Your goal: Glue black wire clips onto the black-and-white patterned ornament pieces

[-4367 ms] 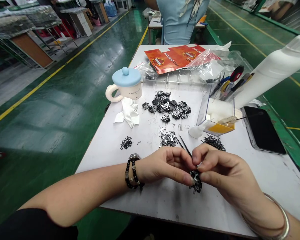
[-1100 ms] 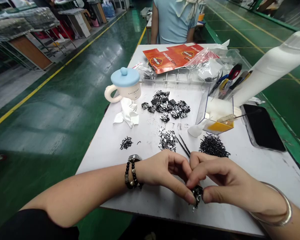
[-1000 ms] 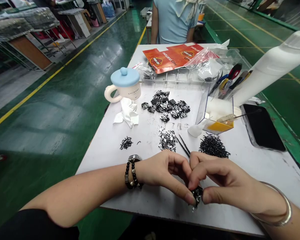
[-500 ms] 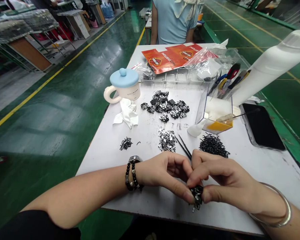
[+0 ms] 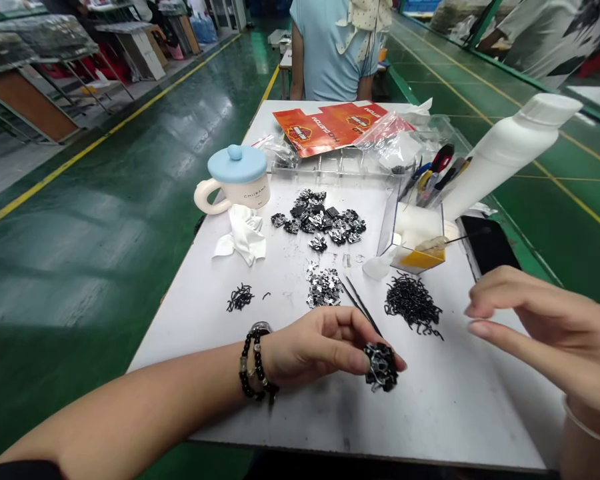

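Observation:
Between the thumb and fingers of my left hand (image 5: 325, 347) is a small black and silver part (image 5: 381, 367), held above the front of the white table (image 5: 300, 417). My right hand (image 5: 540, 333) is away from it, at the right, with thumb and index finger apart and nothing visible between them. Nearest to that hand is a pile of short black curved pieces (image 5: 413, 301). Dark tweezers (image 5: 363, 307) lie just beyond my left hand, beside a pile of small silver pieces (image 5: 325, 287). Farther back is a heap of similar black and silver parts (image 5: 320, 217).
A lidded mug (image 5: 237, 177), a white tissue (image 5: 244, 235) and a few black pieces (image 5: 240, 297) are on the left. A clear tool holder (image 5: 417, 233), white bottle (image 5: 510, 157) and phone (image 5: 487, 247) stand or lie right. Red packaging (image 5: 330, 127) lies behind; a person (image 5: 333, 53) sits beyond.
My right hand has let go of the black and silver part and moved right, past the black pile. My left hand still holds the part, now slightly higher. The view has shifted a little.

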The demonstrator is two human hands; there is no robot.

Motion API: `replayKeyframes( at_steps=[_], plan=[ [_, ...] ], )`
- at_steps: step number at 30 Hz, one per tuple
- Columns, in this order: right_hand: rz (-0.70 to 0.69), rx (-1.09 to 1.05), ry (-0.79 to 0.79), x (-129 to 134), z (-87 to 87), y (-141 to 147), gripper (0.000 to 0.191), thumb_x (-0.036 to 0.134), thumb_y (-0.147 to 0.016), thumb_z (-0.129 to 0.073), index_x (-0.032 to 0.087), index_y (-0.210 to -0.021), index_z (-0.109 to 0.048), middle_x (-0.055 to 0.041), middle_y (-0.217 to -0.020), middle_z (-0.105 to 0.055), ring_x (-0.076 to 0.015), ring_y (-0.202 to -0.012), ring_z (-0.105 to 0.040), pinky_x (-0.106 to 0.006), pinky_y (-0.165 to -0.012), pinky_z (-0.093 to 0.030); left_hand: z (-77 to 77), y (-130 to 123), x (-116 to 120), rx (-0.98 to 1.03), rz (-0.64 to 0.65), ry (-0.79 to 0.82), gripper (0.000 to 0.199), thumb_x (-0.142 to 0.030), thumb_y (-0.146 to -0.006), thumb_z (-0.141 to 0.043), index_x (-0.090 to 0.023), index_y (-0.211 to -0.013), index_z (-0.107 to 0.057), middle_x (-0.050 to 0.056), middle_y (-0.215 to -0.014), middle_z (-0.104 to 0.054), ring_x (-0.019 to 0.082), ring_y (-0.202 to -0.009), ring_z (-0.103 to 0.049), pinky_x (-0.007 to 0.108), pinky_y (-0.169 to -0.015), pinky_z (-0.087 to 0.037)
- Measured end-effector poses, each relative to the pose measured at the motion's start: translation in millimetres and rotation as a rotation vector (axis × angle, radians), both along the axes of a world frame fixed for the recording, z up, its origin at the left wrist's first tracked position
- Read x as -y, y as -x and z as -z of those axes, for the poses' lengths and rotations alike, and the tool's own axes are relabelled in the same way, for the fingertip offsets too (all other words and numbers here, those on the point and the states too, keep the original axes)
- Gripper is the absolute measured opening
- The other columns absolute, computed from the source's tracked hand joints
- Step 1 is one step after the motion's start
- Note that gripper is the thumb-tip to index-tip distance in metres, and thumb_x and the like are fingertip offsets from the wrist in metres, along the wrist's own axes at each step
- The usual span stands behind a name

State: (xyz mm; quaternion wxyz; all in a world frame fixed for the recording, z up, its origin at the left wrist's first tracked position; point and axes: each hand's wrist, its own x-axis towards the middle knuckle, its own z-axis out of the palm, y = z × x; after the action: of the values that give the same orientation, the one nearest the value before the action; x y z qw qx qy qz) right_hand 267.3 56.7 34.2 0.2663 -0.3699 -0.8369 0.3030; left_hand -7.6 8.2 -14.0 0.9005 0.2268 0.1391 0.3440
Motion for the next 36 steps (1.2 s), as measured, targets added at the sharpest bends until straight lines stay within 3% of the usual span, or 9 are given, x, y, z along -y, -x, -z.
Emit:
replayKeyframes(
  at_steps=[4, 9, 14, 20, 36],
  plan=[
    [0.038, 0.421, 0.011, -4.0, 31.3, -26.4, 0.012, 0.036, -0.087, -0.054, 0.025, -0.086, -0.060, -0.0052, -0.090, -0.060, -0.0245, -0.085, -0.053, -0.042, -0.075, -0.040, -0.7, 0.7, -1.9, -0.045, -0.037, 0.018, 0.024, -0.018, -0.069, -0.076, -0.012, -0.085, -0.060, 0.012, -0.095, -0.071, 0.018, -0.084, -0.068, 0.030, -0.079, -0.051],
    [0.013, 0.476, 0.050, 7.0, 53.3, -30.2, 0.017, 0.034, -0.093, -0.045, 0.024, -0.092, -0.058, -0.0058, -0.093, -0.058, -0.0226, -0.090, -0.052, -0.040, -0.079, -0.037, -1.7, -0.3, -1.4, -0.069, -0.053, 0.014, 0.025, -0.018, -0.068, -0.077, -0.012, -0.084, -0.059, 0.012, -0.094, -0.071, 0.017, -0.080, -0.068, 0.030, -0.077, -0.050],
    [-0.027, 0.488, 0.006, 8.2, 57.6, -25.9, 0.015, 0.034, -0.092, -0.047, 0.025, -0.093, -0.059, -0.0048, -0.092, -0.057, -0.0220, -0.088, -0.050, -0.038, -0.077, -0.034, -1.2, -0.8, -1.4, -0.081, -0.077, 0.017, 0.025, -0.019, -0.068, -0.077, -0.013, -0.084, -0.059, 0.012, -0.095, -0.071, 0.017, -0.080, -0.068, 0.030, -0.077, -0.052],
    [0.022, 0.485, 0.080, 5.7, 61.3, -29.7, 0.021, 0.040, -0.090, -0.049, 0.022, -0.083, -0.056, -0.0031, -0.079, -0.055, -0.0206, -0.077, -0.048, -0.037, -0.073, -0.032, 0.8, -0.3, -2.0, -0.084, -0.078, 0.013, 0.025, -0.019, -0.067, -0.078, -0.013, -0.083, -0.060, 0.012, -0.094, -0.072, 0.017, -0.079, -0.069, 0.030, -0.076, -0.053],
    [0.101, 0.366, 0.037, 12.2, 72.3, -33.3, 0.022, 0.043, -0.088, -0.054, 0.022, -0.085, -0.060, -0.0029, -0.075, -0.055, -0.0190, -0.074, -0.050, -0.036, -0.073, -0.035, 1.9, -0.2, -2.2, -0.093, -0.071, -0.003, 0.025, -0.018, -0.067, -0.078, -0.013, -0.084, -0.060, 0.011, -0.093, -0.072, 0.018, -0.080, -0.069, 0.031, -0.076, -0.053]
  ],
)
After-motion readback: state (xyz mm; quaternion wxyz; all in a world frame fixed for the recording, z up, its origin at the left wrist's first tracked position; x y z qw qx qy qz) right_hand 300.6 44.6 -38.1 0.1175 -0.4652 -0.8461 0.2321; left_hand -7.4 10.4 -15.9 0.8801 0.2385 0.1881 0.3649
